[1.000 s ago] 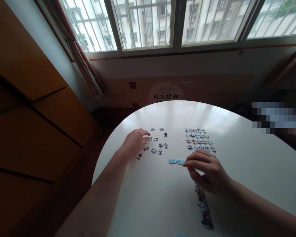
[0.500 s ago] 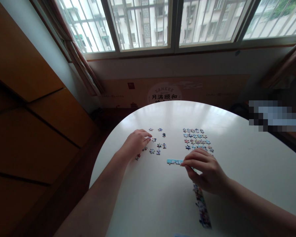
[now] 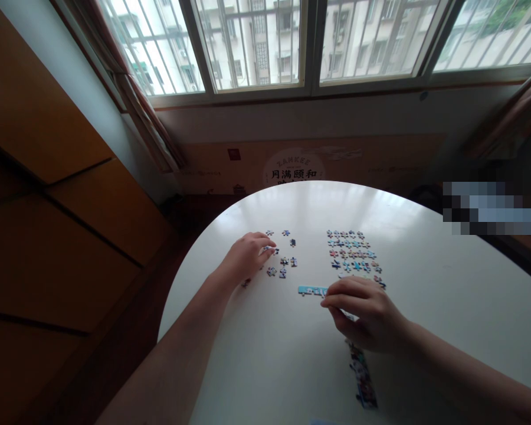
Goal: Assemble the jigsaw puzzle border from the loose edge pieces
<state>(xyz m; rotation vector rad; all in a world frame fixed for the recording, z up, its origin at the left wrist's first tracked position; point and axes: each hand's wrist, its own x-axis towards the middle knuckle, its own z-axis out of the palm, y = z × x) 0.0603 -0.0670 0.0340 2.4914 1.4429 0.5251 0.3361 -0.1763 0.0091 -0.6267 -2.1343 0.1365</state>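
My left hand (image 3: 249, 255) reaches over the scattered puzzle pieces on the left. Its thumb and fingers close around a jigsaw puzzle piece (image 3: 276, 251), partly hidden by the fingertips. My right hand (image 3: 363, 310) is at a joined blue strip of puzzle edge (image 3: 307, 290), covering its right end. Thumb and fingertips are pinched together at the strip's lower side; whatever sits between them is hidden. Below this hand runs a darker joined puzzle strip (image 3: 363, 381), its upper end hidden by the hand.
Several loose pieces (image 3: 283, 273) lie by my left hand. Rows of loose pieces (image 3: 351, 254) lie beyond my right hand. Everything rests on a round white table (image 3: 256, 366). A wooden cabinet (image 3: 62, 248) stands at left; a printed box (image 3: 358, 156) lies below the window.
My left fingertips have moved slightly right, onto the piece. My right hand has come a little nearer, uncovering more of the row of pieces behind it.
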